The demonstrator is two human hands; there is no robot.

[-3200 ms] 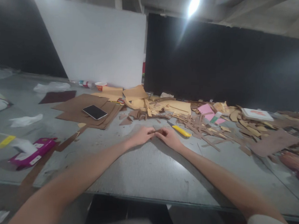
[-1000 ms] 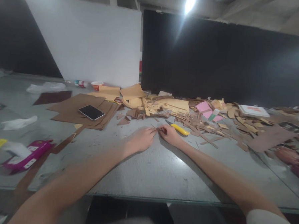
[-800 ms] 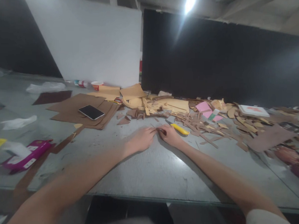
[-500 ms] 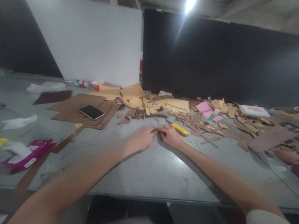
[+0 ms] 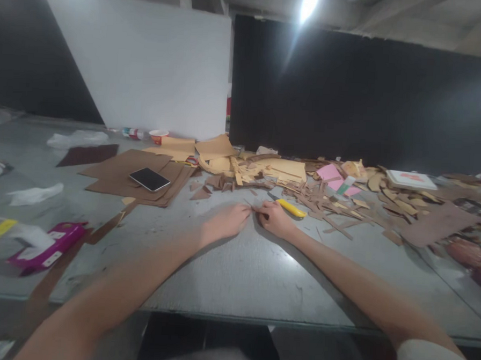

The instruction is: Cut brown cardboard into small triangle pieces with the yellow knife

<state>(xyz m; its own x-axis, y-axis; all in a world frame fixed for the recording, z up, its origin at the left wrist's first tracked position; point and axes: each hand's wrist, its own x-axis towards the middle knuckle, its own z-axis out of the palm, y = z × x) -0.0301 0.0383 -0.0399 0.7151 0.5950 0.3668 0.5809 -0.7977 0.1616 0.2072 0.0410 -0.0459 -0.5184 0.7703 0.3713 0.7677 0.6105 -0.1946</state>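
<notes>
The left hand [image 5: 226, 222] and right hand [image 5: 274, 218] meet on the gray table [image 5: 235, 271], fingers pinched shut on a thin brown strip [image 5: 254, 208] (mostly hidden between them). It looks light, a bit stiff and easy to bend or tear, so the ends seem best for holding. A yellow knife [image 5: 289, 208] lies just beside the right hand.

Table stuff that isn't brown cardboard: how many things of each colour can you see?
Yellow: 2, the knife by the right hand and a strip
Pink: 2, a box and paper
Black: 1, the phone
White: 1, a flat box
Total: 6
</notes>
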